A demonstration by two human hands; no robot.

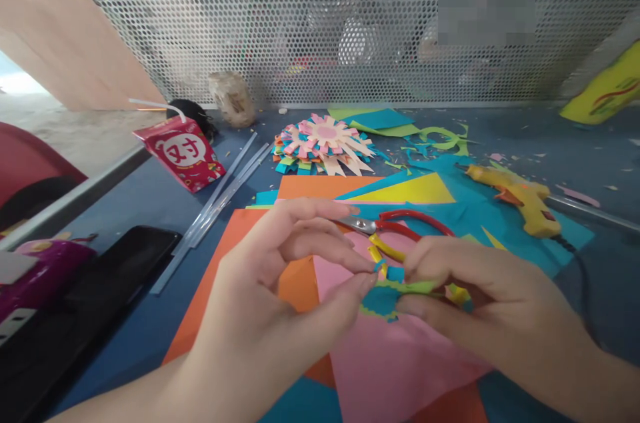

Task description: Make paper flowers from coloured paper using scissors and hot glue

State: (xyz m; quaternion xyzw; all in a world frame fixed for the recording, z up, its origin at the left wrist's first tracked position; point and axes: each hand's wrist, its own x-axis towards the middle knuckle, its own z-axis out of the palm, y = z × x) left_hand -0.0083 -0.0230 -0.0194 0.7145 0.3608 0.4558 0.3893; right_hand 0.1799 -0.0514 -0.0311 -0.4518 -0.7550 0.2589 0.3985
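Note:
Between my hands is a small paper flower (pixel 383 299) in blue, green and yellow, with a fringed edge. My left hand (pixel 285 289) pinches one fringe strip at its left side between thumb and forefinger. My right hand (pixel 480 303) grips the flower's other side between thumb and fingers. Behind it lie red-handled scissors (pixel 415 219), partly covered by my left fingertips. Under both hands is a pink paper sheet (pixel 395 369) on top of an orange sheet (pixel 210 303).
Finished paper rosettes (pixel 325 136) sit at the back. A yellow glue gun (pixel 520 199) lies right on blue paper, its cord running forward. Left are clear glue sticks (pixel 215 203), a red drink pouch (pixel 180 149) and a black phone (pixel 100 303). A perforated metal panel (pixel 300 23) stands behind.

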